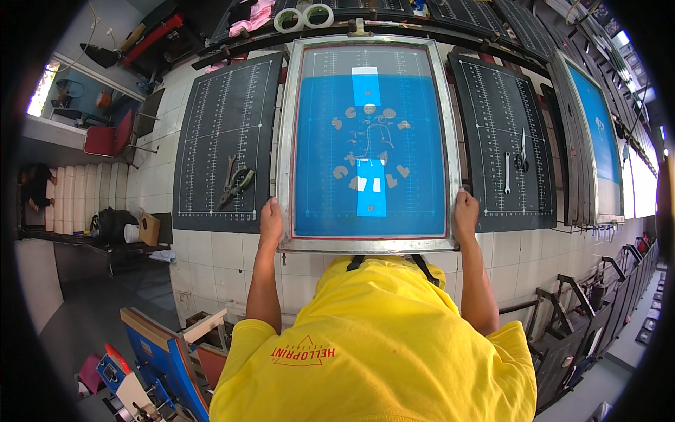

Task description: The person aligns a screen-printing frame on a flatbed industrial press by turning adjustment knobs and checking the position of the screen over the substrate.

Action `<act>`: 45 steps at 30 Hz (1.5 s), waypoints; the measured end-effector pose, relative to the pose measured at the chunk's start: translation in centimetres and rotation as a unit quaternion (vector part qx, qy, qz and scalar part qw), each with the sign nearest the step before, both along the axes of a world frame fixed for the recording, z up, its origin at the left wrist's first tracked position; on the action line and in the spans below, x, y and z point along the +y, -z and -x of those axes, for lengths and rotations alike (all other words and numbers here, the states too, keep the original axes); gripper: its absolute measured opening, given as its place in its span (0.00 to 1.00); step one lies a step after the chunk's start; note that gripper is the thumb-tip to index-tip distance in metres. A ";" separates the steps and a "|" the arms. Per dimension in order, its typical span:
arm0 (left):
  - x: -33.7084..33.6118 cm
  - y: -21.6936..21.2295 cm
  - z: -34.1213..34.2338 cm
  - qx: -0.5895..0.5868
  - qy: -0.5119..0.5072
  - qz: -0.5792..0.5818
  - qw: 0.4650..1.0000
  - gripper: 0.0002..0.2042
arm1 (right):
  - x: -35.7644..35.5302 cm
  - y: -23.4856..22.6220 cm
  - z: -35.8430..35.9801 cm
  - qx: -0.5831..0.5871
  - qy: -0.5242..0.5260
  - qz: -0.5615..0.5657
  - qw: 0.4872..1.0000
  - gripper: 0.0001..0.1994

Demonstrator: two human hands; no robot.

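Note:
A screen printing frame point(286, 162) with silver metal sides and blue-coated mesh lies in front of me, over a dark gridded board. Pale letter-like shapes and a curved design show in the blue, along with two light blue strips point(366, 87). My left hand point(271, 222) is closed at the frame's near left side. On the near right side my right hand point(465, 213) is closed around the edge at about the same height. The fingertips of both hands are partly hidden by the frame and the fists.
Dark gridded boards flank the frame. Pliers point(237, 187) lie on the left board point(204, 133); a wrench point(507, 173) and scissors point(522, 158) lie on the right board point(499, 105). Tape rolls point(288, 20) sit behind. Another blue screen point(598, 133) leans at far right. A person is at far left.

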State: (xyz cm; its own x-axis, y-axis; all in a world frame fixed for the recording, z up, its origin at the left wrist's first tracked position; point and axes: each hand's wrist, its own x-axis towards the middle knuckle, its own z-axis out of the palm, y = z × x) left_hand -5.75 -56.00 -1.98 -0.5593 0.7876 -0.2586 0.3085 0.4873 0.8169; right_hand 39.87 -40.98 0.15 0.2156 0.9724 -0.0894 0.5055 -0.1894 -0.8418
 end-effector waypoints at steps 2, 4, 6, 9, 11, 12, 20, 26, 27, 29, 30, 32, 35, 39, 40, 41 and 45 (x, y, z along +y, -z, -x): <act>0.0 0.4 0.0 0.014 -0.003 -0.017 1.000 0.21 | -0.1 -0.2 0.2 0.003 0.001 -0.004 1.000 0.22; 0.0 0.7 0.0 0.021 -0.008 -0.043 0.999 0.20 | -0.1 0.0 0.1 0.000 -0.002 -0.004 1.000 0.22; 0.1 0.4 -0.3 0.015 -0.012 -0.035 0.999 0.21 | 0.0 0.0 0.0 -0.008 -0.002 -0.001 1.000 0.22; 0.1 0.1 -0.3 0.009 -0.009 -0.037 0.999 0.21 | 0.1 0.2 -0.1 -0.016 -0.001 0.004 1.000 0.22; 0.2 -0.1 -0.4 0.010 -0.006 -0.039 0.999 0.21 | 0.2 0.3 -0.1 -0.021 -0.001 -0.001 1.000 0.22; 0.3 -0.3 -0.6 0.012 -0.005 -0.039 0.999 0.21 | 0.2 0.3 -0.2 -0.026 -0.003 0.000 1.000 0.22; 0.1 -0.3 -0.4 0.016 -0.009 -0.035 0.999 0.21 | 0.2 0.1 -0.2 -0.027 -0.007 0.015 1.000 0.21; 0.3 -0.8 -0.5 -0.016 -0.009 0.002 1.000 0.21 | 0.2 0.5 -0.4 -0.014 0.004 0.005 1.000 0.21; 0.3 -0.9 -0.7 -0.019 -0.011 0.001 1.000 0.21 | 0.2 0.6 -0.5 -0.016 0.003 0.001 1.000 0.21; 0.2 -0.6 -0.5 -0.026 -0.012 -0.003 1.000 0.22 | 0.2 0.7 -0.4 -0.018 -0.002 -0.007 1.000 0.21; 0.0 -0.2 -0.1 -0.031 -0.011 -0.005 0.999 0.22 | 0.2 0.6 -0.2 -0.018 -0.001 -0.003 1.000 0.21; -0.1 0.2 0.2 -0.031 -0.010 -0.009 0.999 0.22 | 0.2 0.3 0.1 -0.019 0.004 0.005 1.000 0.21; 0.1 0.1 -0.1 -0.021 -0.010 -0.011 1.000 0.22 | 0.2 0.4 -0.1 -0.010 0.007 0.001 1.000 0.21; 0.2 -0.6 -0.4 -0.015 -0.009 -0.006 1.000 0.22 | 0.1 0.1 0.0 -0.018 0.004 -0.003 1.000 0.21; 0.2 -0.6 -0.5 -0.012 -0.008 -0.003 1.000 0.22 | 0.2 0.3 -0.1 -0.020 0.002 -0.003 1.000 0.21; 0.2 -0.6 -0.4 -0.012 -0.007 0.000 1.000 0.22 | 0.2 0.3 -0.2 -0.021 0.000 -0.004 1.000 0.21; 0.2 -0.6 -0.4 -0.006 -0.008 0.002 1.000 0.22 | 0.2 0.3 -0.2 -0.016 0.002 0.004 1.000 0.21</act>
State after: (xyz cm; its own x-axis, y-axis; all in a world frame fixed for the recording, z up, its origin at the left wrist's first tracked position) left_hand -5.31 -55.83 -1.38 -0.5685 0.7777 -0.2684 0.2902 0.4948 0.8191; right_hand 40.06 -40.77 -0.11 0.2219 0.9708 -0.0911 0.5309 -0.1986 -0.8238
